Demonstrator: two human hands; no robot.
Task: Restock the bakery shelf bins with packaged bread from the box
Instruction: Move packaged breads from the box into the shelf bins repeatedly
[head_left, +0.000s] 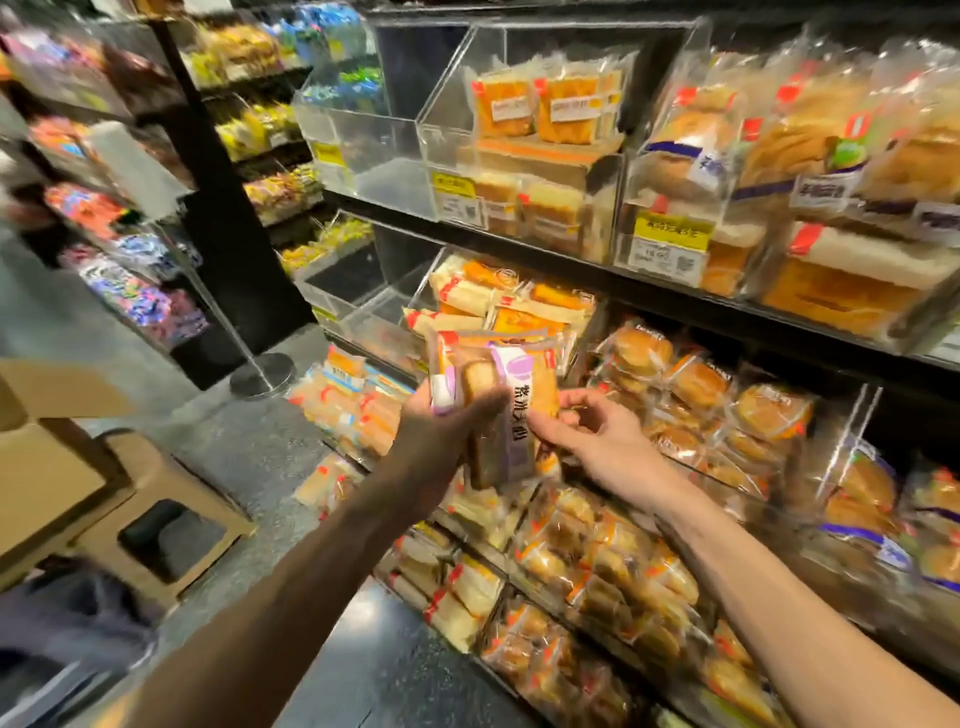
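Head view: both hands meet in front of the bakery shelf (675, 304), about level with its middle row of clear bins. The left hand (441, 431) reaches in from the lower left with its fingers curled round a bundle of bread packs (470, 364), which it holds upright so that the tops stand above the knuckles. The front pack of the bundle is a purple-labelled pack (511, 415) with a slice of brown bread showing through the wrapper. The right hand (597, 441) comes in from the lower right and pinches the right edge of that pack between thumb and fingers, so the pack lies between the two hands and touches both.

Just behind the bundle is a bin (423, 283) heaped with orange-and-white wrapped slices. To its right lie wrapped buns (698, 384), and below the hands are more rows of small wrapped breads (587, 551). On the top shelf one clear bin (363, 150) holds nothing that shows, and beside it is a bin of yellow cake slices (530, 109).

Far left, well apart from the hands, a cardboard box (47, 467) with an open flap sits on a tan stool (171, 483) that stands on the grey floor (270, 447).
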